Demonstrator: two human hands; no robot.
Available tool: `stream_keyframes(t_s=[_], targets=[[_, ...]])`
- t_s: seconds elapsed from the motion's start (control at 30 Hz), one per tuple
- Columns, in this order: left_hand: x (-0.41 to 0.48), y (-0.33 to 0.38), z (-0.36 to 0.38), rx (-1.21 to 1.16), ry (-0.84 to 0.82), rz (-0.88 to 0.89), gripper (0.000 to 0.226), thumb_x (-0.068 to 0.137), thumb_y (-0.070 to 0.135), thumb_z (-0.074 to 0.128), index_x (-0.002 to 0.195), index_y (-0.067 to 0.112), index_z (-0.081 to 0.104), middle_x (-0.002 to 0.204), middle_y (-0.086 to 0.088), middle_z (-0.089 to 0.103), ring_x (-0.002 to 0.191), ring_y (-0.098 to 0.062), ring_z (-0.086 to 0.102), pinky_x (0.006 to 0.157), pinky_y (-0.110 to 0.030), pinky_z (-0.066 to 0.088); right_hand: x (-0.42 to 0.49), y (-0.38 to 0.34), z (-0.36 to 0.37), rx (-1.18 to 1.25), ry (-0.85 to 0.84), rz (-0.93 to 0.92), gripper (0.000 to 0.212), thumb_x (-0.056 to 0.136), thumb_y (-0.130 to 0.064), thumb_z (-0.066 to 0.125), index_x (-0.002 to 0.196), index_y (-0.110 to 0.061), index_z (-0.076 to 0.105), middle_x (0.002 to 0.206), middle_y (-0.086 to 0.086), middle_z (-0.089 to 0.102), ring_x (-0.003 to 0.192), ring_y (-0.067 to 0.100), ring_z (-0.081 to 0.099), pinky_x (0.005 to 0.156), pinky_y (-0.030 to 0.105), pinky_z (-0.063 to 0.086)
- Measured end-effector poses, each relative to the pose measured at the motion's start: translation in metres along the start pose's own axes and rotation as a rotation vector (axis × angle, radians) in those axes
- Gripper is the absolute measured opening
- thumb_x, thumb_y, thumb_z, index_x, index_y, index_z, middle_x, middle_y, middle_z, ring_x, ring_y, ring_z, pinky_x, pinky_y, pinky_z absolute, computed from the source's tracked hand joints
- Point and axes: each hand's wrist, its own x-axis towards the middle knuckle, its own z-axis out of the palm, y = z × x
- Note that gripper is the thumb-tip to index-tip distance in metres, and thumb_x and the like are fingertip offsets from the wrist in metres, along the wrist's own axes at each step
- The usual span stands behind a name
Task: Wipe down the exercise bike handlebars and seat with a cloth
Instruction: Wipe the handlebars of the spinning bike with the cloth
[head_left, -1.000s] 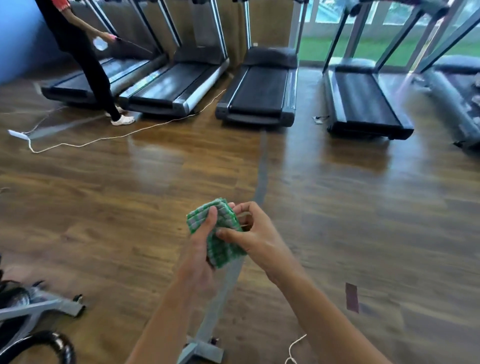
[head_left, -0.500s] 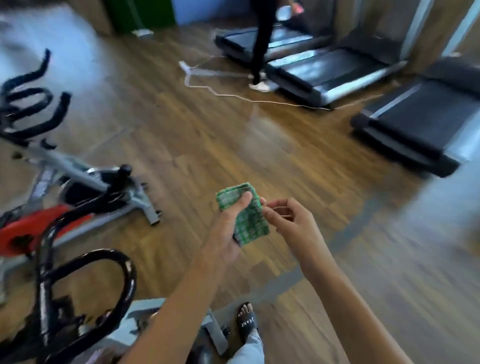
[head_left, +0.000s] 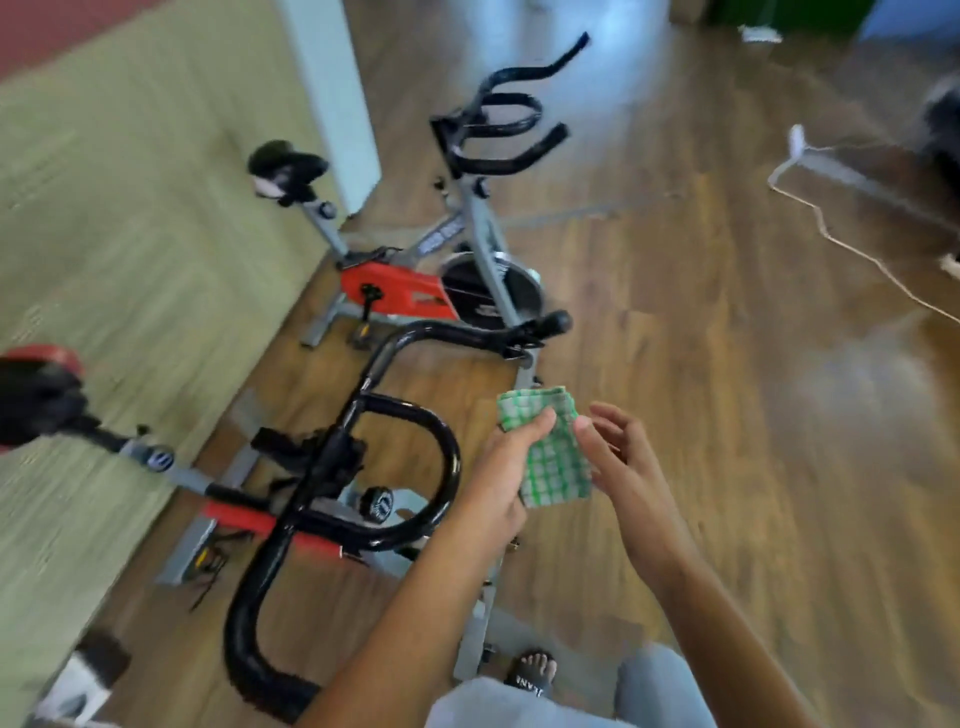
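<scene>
Only white capitals on the black sandal (head_left: 532, 675) strap, partly cut off (seemingly "LAN"); bike (head_left: 441, 244) frame lettering too blurred.

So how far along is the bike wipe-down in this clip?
Barely started. The folded green checked cloth is gripped in the left hand, with the right hand beside it. It isn't touching the near bike's black tubular handlebars or its black and red seat, so both remain to wipe.

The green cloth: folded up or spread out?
Folded: the green cloth is a compact pad gripped in the left hand.
</scene>
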Motion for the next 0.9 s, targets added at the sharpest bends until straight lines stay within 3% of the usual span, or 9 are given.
stream_keyframes(t_s=[0.07, 0.17, 0.3, 0.47, 0.57, 0.63, 0.7, 0.8, 0.9], targets=[[0.0, 0.003, -0.011, -0.048, 0.062, 0.052, 0.026, 0.096, 0.018, 0.061, 0.118, 0.007, 0.067, 0.102, -0.013, 0.074, 0.088, -0.026, 0.072, 0.074, -0.039, 0.061, 0.017, -0.004, 0.006, -0.015, -0.057, -0.003, 0.059, 0.077, -0.066, 0.065, 0.125, -0.033, 0.056, 0.121, -0.012, 0.063, 0.114, 0.004, 0.062, 0.09, 0.025, 0.049], [0.002, 0.005, -0.019, -0.119, 0.119, 0.128, 0.026, 0.097, 0.018, 0.058, 0.119, 0.007, 0.065, 0.11, -0.017, 0.073, 0.092, -0.031, 0.07, 0.08, -0.041, 0.059, 0.041, -0.016, 0.012, -0.017, -0.091, -0.04, 0.043, 0.083, -0.054, 0.062, 0.119, -0.03, 0.062, 0.114, -0.014, 0.066, 0.113, 0.003, 0.061, 0.093, 0.028, 0.049], [0.01, 0.006, -0.022, -0.192, 0.256, 0.202, 0.027, 0.097, 0.019, 0.058, 0.121, 0.008, 0.064, 0.112, -0.016, 0.073, 0.092, -0.032, 0.071, 0.08, -0.039, 0.059, 0.07, -0.041, 0.016, -0.069, -0.057, -0.358, 0.008, 0.097, -0.027, 0.063, 0.102, -0.023, 0.068, 0.097, -0.009, 0.071, 0.092, 0.007, 0.065, 0.085, 0.026, 0.052], [0.036, 0.011, 0.001, -0.328, 0.444, 0.202, 0.043, 0.094, 0.047, 0.058, 0.115, 0.01, 0.068, 0.108, -0.015, 0.072, 0.094, -0.032, 0.069, 0.086, -0.044, 0.056, 0.137, -0.075, 0.01, -0.293, -0.135, -0.519, 0.009, 0.099, -0.027, 0.06, 0.098, -0.025, 0.069, 0.096, -0.008, 0.07, 0.089, 0.004, 0.062, 0.08, 0.016, 0.047], [0.063, 0.012, 0.024, -0.487, 0.492, 0.158, 0.06, 0.096, 0.057, 0.047, 0.122, 0.007, 0.064, 0.114, -0.018, 0.067, 0.101, -0.034, 0.065, 0.087, -0.046, 0.054, 0.196, -0.085, 0.01, -0.577, -0.418, -0.376, 0.028, 0.102, -0.038, 0.052, 0.112, -0.021, 0.071, 0.103, -0.009, 0.068, 0.096, 0.005, 0.059, 0.077, 0.014, 0.042], [0.081, 0.011, 0.04, -0.563, 0.558, 0.16, 0.059, 0.098, 0.051, 0.041, 0.125, 0.001, 0.059, 0.11, -0.018, 0.064, 0.096, -0.031, 0.063, 0.081, -0.043, 0.054, 0.227, -0.088, 0.013, -0.69, -0.661, -0.235, 0.038, 0.103, -0.043, 0.048, 0.122, -0.018, 0.068, 0.114, -0.003, 0.067, 0.109, 0.012, 0.058, 0.085, 0.024, 0.041], [0.096, 0.006, 0.054, -0.642, 0.628, 0.146, 0.054, 0.102, 0.047, 0.038, 0.124, 0.001, 0.058, 0.103, -0.016, 0.062, 0.091, -0.03, 0.062, 0.081, -0.044, 0.052, 0.242, -0.087, 0.014, -0.79, -0.836, -0.169, 0.036, 0.103, -0.038, 0.051, 0.126, -0.015, 0.066, 0.129, 0.002, 0.064, 0.123, 0.018, 0.055, 0.094, 0.025, 0.037], [0.108, -0.002, 0.07, -0.717, 0.727, 0.127, 0.047, 0.103, 0.045, 0.042, 0.122, 0.006, 0.059, 0.105, -0.016, 0.063, 0.092, -0.031, 0.062, 0.08, -0.044, 0.052, 0.254, -0.085, 0.02, -1.009, -1.004, -0.465, 0.038, 0.097, -0.043, 0.059, 0.125, -0.018, 0.067, 0.127, 0.004, 0.064, 0.126, 0.021, 0.053, 0.101, 0.03, 0.039], [0.117, -0.006, 0.077, -0.802, 0.806, 0.139, 0.036, 0.103, 0.042, 0.046, 0.11, 0.008, 0.059, 0.097, -0.015, 0.062, 0.086, -0.03, 0.061, 0.081, -0.043, 0.051, 0.256, -0.088, 0.036, -1.42, -1.165, -0.749, 0.07, 0.081, -0.064, 0.068, 0.14, -0.031, 0.051, 0.136, 0.003, 0.047, 0.134, 0.026, 0.04, 0.107, 0.048, 0.04]])
